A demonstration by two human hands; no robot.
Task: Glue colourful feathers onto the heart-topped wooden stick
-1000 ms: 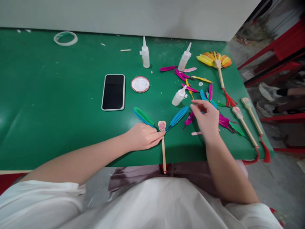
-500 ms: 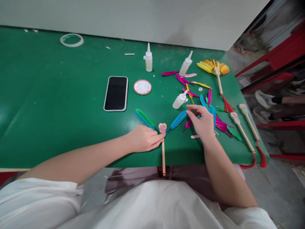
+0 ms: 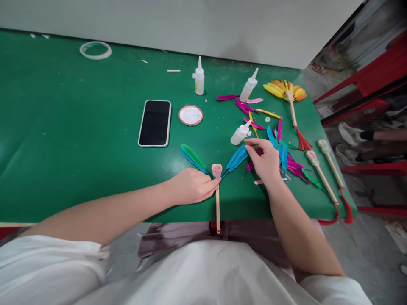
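My left hand is closed, its fingertips pressed at the neck of a wooden stick with a heart-shaped head. Pink-white residue covers that head, and the handle points toward me past the table edge. A green feather with a blue one beneath fans out to the left of the head. On the right side, blue feathers slant up from the neck. My right hand pinches their tip between thumb and index finger. Behind the right hand lies a pile of blue, magenta and green feathers, partly hidden.
Glue bottles stand at the back, at back right and leaning nearer. A phone, a round lid and a tape ring lie left. A yellow feather fan and tasselled sticks lie right.
My right hand has shifted slightly left along with the blue feather tip it pinches. The left hand keeps its place at the stick's neck.
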